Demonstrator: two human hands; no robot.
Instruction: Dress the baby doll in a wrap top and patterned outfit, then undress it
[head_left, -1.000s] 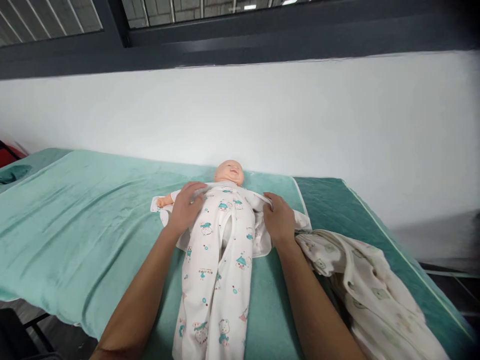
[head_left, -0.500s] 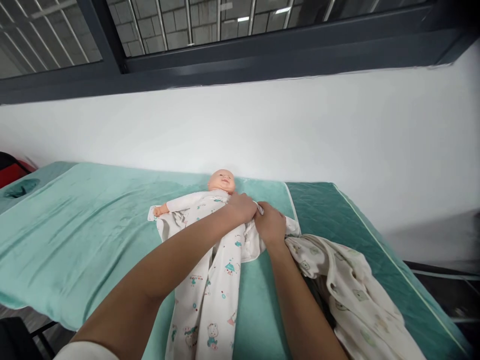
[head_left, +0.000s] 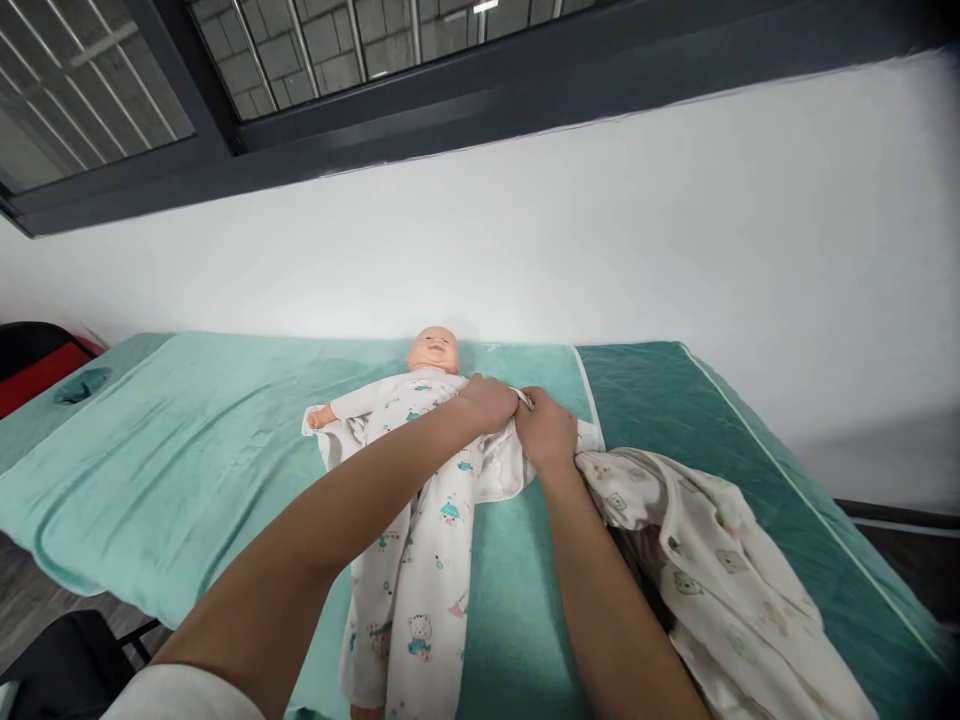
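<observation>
A baby doll (head_left: 435, 350) lies on its back with its head toward the wall. White printed baby clothing (head_left: 431, 560) covers its body and legs, and its arm at the left shows a bare hand. Beneath it a white baby garment (head_left: 501, 468) is spread out to both sides. Over the doll's arm at the right, my left hand (head_left: 491, 402) and my right hand (head_left: 547, 428) are close together, both closed on a bunched part of that white garment. My fingers hide much of this arm.
A cream printed baby garment (head_left: 731, 580) lies crumpled beside my right forearm. Light green towelling (head_left: 150, 450) and a darker green cover (head_left: 645, 400) spread over the bed. Behind stand a white wall (head_left: 637, 240) and a dark window frame (head_left: 450, 115). A black chair (head_left: 71, 660) is at lower left.
The view has tilted and shifted slightly. Both hands stay closed on the white garment beside the doll's arm, with only small movement.
</observation>
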